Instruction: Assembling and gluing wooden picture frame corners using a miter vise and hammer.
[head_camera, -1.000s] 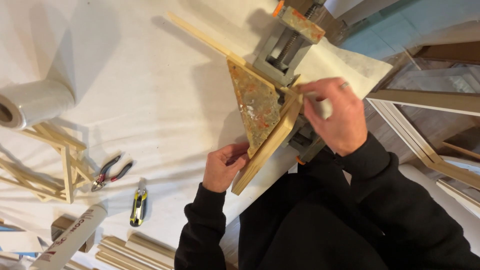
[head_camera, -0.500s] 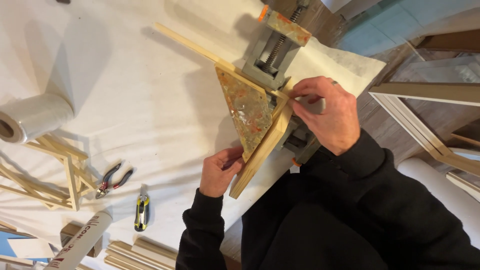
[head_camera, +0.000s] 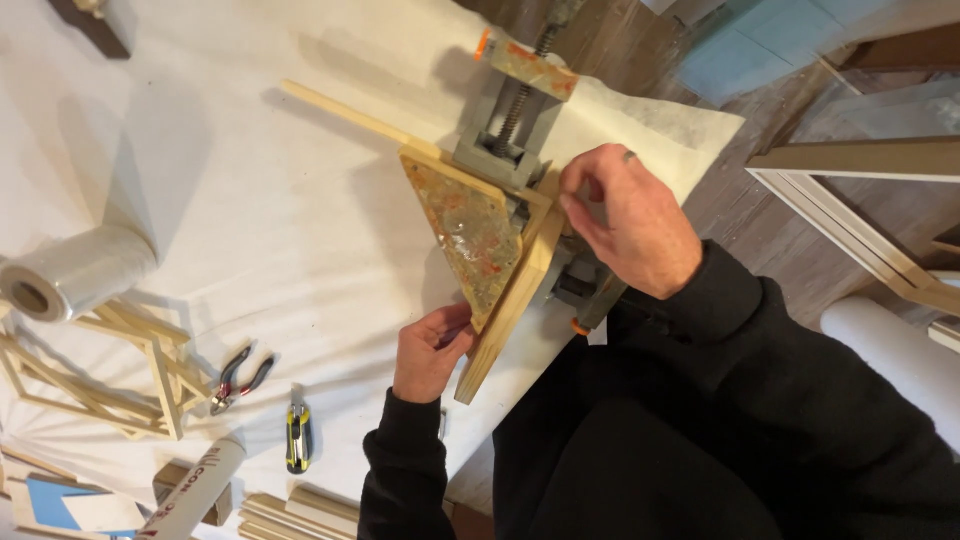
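Observation:
A grey corner clamp (head_camera: 505, 140) with a stained triangular plate (head_camera: 470, 230) sits on the white-covered table. It holds two light wooden strips at a right angle: a thin one (head_camera: 340, 110) running to the far left and a wider one (head_camera: 510, 300) running toward me. My left hand (head_camera: 428, 350) grips the near end of the wider strip beside the plate's tip. My right hand (head_camera: 630, 225), a ring on one finger, pinches the strip's top end at the clamped corner with thumb and fingertips. What lies under its fingers is hidden.
On the left are a roll of clear film (head_camera: 75, 272), thin wooden frames (head_camera: 110, 370), red-handled pliers (head_camera: 238, 378), a yellow utility knife (head_camera: 298, 438), a white tube (head_camera: 195, 490) and stacked strips (head_camera: 300, 515). Frame mouldings (head_camera: 860, 200) and a white roll (head_camera: 900, 350) lie at the right, off the table.
My right hand moved up the wider strip to the clamped corner, and the pale object seen in it earlier no longer shows. My left hand stays at the strip's near end.

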